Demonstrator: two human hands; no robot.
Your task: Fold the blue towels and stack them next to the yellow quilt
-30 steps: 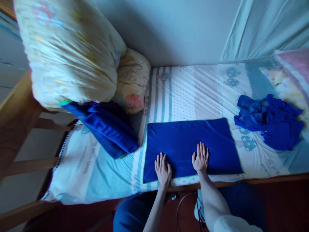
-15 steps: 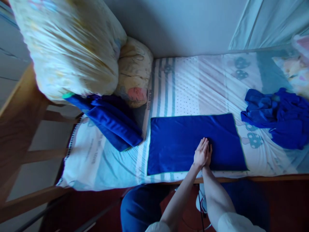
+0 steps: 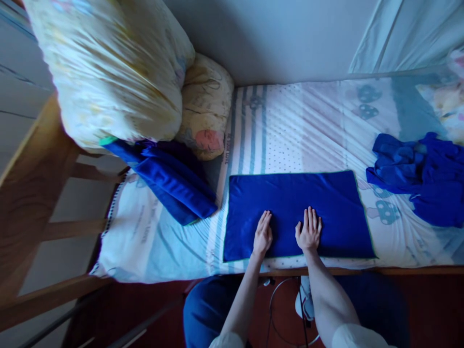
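Observation:
A blue cloth (image 3: pixel 290 191) with thin green edging lies spread as a rectangle near the front edge of the bed. My left hand (image 3: pixel 263 234) rests flat on its middle, fingers stretched out and held near each other. To the right, my right hand (image 3: pixel 309 230) presses flat on the same cloth, fingers extended and thumb apart. Neither hand holds anything. A crumpled heap of blue cloth (image 3: pixel 420 174) lies on the right part of the bed. Folded blue cloth (image 3: pixel 174 183) lies at the left, its upper end against a large pillow.
The large pale yellow pillow (image 3: pixel 116 72) leans at the left, with a smaller pillow (image 3: pixel 206 106) behind it. Wooden bed rails (image 3: pixel 36 193) stand on the left. The patterned sheet (image 3: pixel 279 125) covers the mattress. A cable (image 3: pixel 271 309) hangs below the bed edge.
My hands were together, the left over the right, on the cloth. The left hand has moved left, so the two now lie apart. The cloth stays in place.

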